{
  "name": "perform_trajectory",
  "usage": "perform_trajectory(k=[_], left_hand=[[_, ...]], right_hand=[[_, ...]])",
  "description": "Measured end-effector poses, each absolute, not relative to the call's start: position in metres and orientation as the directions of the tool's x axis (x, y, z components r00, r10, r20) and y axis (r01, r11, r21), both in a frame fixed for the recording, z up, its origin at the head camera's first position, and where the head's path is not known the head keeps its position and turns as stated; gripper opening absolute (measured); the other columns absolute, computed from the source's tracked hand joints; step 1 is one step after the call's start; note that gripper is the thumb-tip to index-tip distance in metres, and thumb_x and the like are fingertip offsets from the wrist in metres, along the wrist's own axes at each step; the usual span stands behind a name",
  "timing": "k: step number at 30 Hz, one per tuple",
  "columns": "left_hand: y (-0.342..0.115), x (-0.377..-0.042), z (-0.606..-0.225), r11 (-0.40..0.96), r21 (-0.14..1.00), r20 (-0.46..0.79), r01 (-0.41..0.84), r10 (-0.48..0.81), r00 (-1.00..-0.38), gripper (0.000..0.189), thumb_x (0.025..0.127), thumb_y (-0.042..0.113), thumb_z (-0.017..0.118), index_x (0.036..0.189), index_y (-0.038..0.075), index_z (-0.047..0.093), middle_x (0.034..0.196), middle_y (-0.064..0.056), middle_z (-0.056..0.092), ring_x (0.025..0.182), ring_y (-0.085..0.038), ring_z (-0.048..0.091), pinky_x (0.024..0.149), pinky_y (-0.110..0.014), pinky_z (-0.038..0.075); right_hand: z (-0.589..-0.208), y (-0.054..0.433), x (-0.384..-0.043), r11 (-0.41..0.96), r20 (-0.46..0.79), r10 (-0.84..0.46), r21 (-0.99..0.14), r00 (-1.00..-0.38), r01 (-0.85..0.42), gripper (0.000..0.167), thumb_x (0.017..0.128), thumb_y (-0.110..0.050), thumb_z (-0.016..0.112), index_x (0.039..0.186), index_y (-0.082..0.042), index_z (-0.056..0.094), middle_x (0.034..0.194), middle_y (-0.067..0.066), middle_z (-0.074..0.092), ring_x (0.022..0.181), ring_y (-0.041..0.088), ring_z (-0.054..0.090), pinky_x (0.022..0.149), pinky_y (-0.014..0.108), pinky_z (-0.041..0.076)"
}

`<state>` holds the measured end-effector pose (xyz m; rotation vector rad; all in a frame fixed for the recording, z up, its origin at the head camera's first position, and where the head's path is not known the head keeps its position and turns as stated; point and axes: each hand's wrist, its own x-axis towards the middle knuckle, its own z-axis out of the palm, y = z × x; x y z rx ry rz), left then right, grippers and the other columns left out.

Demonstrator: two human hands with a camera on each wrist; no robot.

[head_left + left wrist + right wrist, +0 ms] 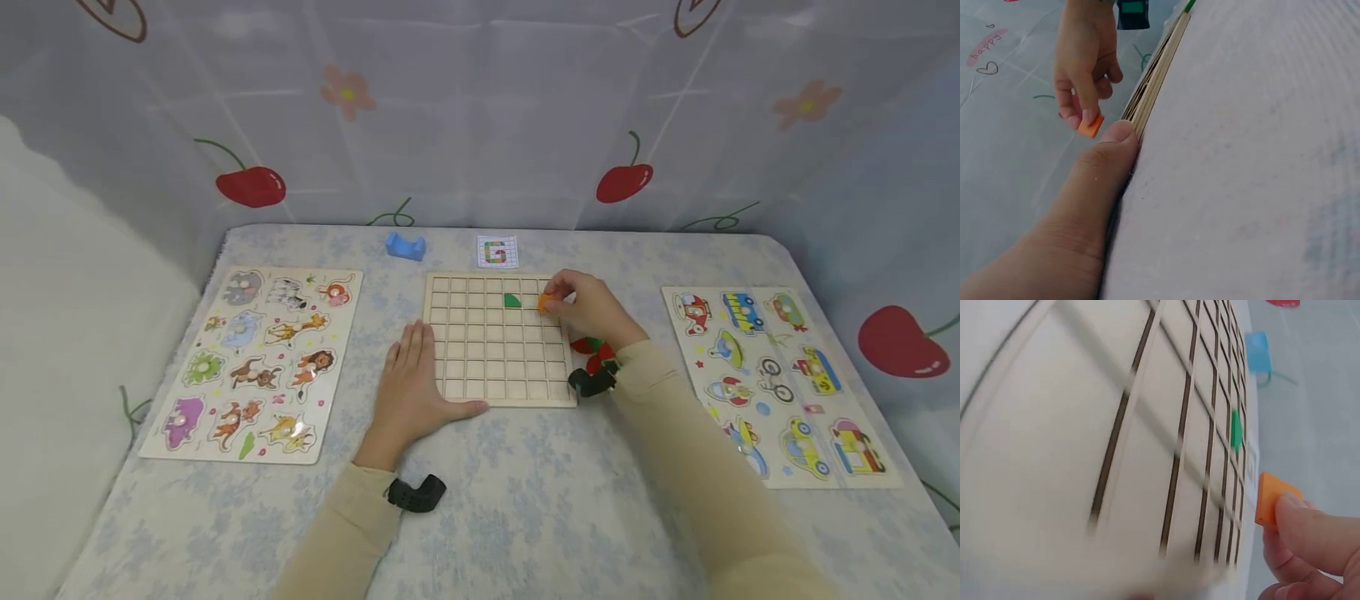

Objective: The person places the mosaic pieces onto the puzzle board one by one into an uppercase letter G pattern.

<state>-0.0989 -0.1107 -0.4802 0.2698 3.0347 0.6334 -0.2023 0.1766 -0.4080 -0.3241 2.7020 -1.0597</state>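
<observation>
- I see a big pale cloth point(465, 125) hanging behind the table, with red cherries and orange flowers on it.
- The table point(540, 500) in front of me has a white cover with soft blue marks.
- A vehicle puzzle point(783, 411) lies on the right side, with a bus, a bike and cars.
- An animal puzzle point(255, 394) lies on the left side, with a lion, a zebra and a giraffe.
- The wooden board point(496, 350) sits between the puzzles, all cut into little squares.
- The left hand point(411, 392) grips nothing. Its fingers lie straight along the board's left side, and its thumb points along the near edge.
- The right hand point(592, 308) pinches the orange piece with thumb and fingers.
- Red and green pieces point(602, 362) lie in a heap just right of the board, partly hidden by the right arm.
- A small card point(497, 252) lies just past the board, showing a colorful G.
- A blue thing point(406, 247) stands left of the card.
- One green piece point(512, 301), with a round side, sits in a square near the board's far edge.
- The orange piece point(545, 302) is at the board's far right part, in the right hand's fingertips. I can't tell if it touches the board.
</observation>
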Motion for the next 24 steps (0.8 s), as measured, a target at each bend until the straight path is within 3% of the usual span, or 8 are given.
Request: perform_trajectory(k=[12,24], left_hand=[[-0.109,-0.099,-0.479,0.907,0.383,0.014,0.177,0.186,-0.982,0.15,0.055,0.101,0.05,0.159,0.003,0.003,0.168,-0.015,0.002,0.156,-0.027,-0.001,0.127,-0.047,0.009],[-0.11,-0.099,-0.48,0.912,0.377,0.006,0.162,0.173,-0.985,0.15,0.055,0.101,0.049,0.159,0.004,0.002,0.168,-0.014,0.002,0.157,-0.026,-0.001,0.127,-0.047,0.009]], right_hand=[[-0.424,0.113,-0.221,0.686,-0.097,-0.326,-0.709,-0.94,-0.164,0.011,0.097,-0.019,0.066,0.106,-0.013,0.063,0.103,0.006,0.064,0.096,0.022,0.058,0.084,0.037,0.048],[-0.426,0.102,-0.222,0.786,-0.096,-0.353,-0.57,-0.931,-0.239,0.023,0.098,-0.02,0.064,0.118,-0.011,0.072,0.118,0.009,0.057,0.102,0.025,0.059,0.091,0.04,0.051]])
